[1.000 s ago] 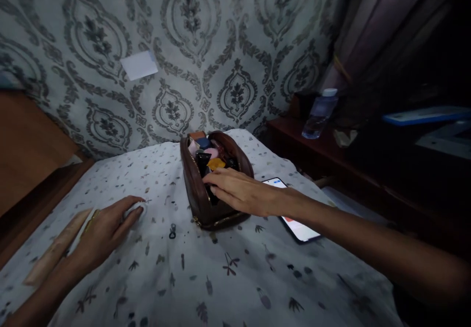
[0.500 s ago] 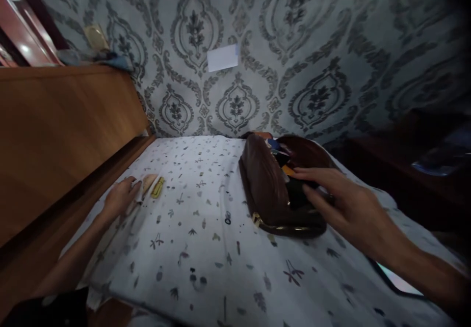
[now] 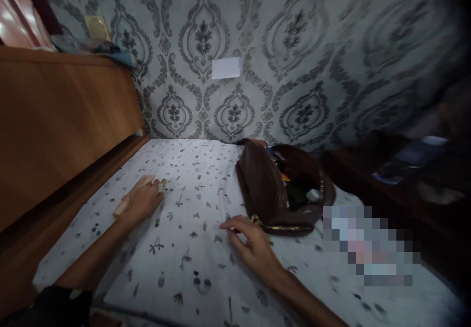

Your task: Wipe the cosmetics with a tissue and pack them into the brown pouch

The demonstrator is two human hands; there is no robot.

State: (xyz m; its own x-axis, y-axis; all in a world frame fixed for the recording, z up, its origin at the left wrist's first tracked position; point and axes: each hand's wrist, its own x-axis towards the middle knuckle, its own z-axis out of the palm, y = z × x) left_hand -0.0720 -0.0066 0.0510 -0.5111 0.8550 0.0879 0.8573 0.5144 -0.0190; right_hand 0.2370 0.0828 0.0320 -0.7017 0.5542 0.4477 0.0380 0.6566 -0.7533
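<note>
Where the left hand [image 3: 142, 202] is: on the sheet [image 3: 206, 170] at 10 o'clock from the right hand [image 3: 252, 246], fingers half-curled at the yellow piece [image 3: 163, 185]; cannot tell whether they grip it.
Pale strip: partly behind the left hand, its ends [image 3: 121, 207] showing at 8 and 12 o'clock.
Right hand: loosely open, index finger out towards 10 o'clock, nothing seen in it; contact with the sheet unclear.
Bag [image 3: 259, 182]: on the sheet at 1 o'clock from the right hand, mouth open, a white item [image 3: 313, 195] and dark contents inside.
Bottle [image 3: 408, 159]: at 3 o'clock from the bag.
Card [image 3: 226, 67]: on the wall [image 3: 265, 32], 12 o'clock.
Step, as judged: left fingers busy at small things, right hand free.
Demand, as judged: lifting the yellow piece calls for a fingertip pinch.
</note>
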